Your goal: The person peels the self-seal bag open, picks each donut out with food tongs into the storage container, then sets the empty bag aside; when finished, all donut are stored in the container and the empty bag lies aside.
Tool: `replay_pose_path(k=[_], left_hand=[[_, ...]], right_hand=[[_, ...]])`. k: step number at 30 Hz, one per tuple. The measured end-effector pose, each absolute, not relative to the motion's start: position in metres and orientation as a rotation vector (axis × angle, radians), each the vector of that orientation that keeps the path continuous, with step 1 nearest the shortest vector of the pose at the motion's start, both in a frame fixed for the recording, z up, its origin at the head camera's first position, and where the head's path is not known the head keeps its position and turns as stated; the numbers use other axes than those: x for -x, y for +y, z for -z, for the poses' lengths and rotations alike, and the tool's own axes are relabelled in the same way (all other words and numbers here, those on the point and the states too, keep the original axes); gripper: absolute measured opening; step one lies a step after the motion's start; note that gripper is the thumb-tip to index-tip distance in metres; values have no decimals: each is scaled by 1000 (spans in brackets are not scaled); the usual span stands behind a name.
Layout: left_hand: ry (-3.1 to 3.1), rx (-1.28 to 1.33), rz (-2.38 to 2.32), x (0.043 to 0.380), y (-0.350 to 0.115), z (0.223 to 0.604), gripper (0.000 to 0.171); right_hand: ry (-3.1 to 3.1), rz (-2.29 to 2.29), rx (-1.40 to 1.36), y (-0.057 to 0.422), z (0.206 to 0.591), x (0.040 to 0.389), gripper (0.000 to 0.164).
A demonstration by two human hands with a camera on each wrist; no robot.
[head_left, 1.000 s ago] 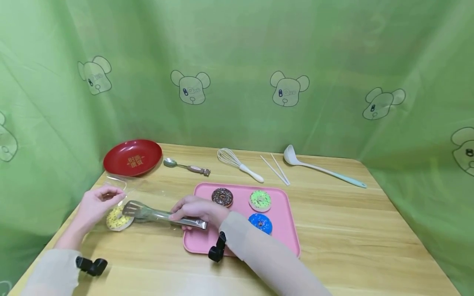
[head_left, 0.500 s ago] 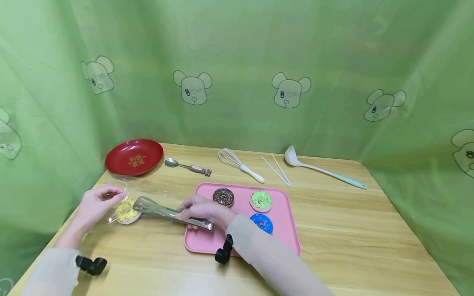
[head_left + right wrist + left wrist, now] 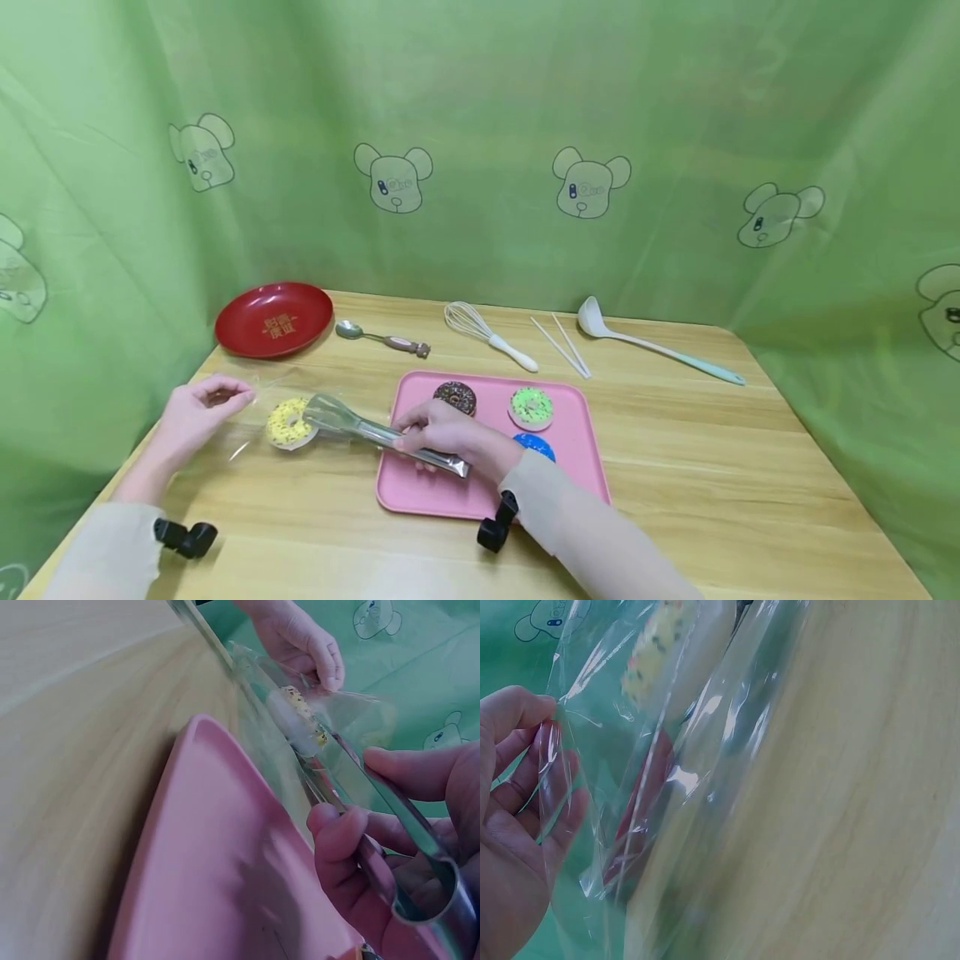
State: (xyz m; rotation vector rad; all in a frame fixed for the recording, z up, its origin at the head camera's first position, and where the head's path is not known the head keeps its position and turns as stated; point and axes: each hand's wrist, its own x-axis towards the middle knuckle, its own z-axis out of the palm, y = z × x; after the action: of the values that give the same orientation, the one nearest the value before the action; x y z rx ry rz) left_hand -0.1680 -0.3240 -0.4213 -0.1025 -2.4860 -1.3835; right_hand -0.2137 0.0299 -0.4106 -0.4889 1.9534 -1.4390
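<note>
My left hand (image 3: 198,417) pinches the edge of a clear plastic bag (image 3: 604,817) between thumb and fingertips. In the head view a yellow sprinkled donut (image 3: 287,425) sits among the see-through film, just right of that hand. Metal tongs (image 3: 375,431) are gripped by my right hand (image 3: 453,433), thumb on one arm and fingers on the other. Their slotted tips reach the donut's right side and clasp it, as the right wrist view also suggests. How far the donut lies within the film is hard to tell.
Under my right hand is a pink tray (image 3: 577,492) with chocolate (image 3: 454,395), green (image 3: 531,408) and partly hidden blue (image 3: 536,445) donuts. Behind lie a red plate (image 3: 255,321), a spoon (image 3: 382,338), a whisk (image 3: 491,336), chopsticks (image 3: 562,346) and a ladle (image 3: 660,346).
My right hand has drawn the tongs rightward over the tray, and the yellow donut has moved right with them, away from the left hand. The left hand stays put.
</note>
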Motion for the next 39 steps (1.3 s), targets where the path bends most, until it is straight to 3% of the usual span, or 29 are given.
replay_pose_path(k=[39], left_hand=[[-2480, 111, 1383, 169, -322, 422, 23]], right_hand=[[1937, 1535, 498, 179, 394, 178, 38]])
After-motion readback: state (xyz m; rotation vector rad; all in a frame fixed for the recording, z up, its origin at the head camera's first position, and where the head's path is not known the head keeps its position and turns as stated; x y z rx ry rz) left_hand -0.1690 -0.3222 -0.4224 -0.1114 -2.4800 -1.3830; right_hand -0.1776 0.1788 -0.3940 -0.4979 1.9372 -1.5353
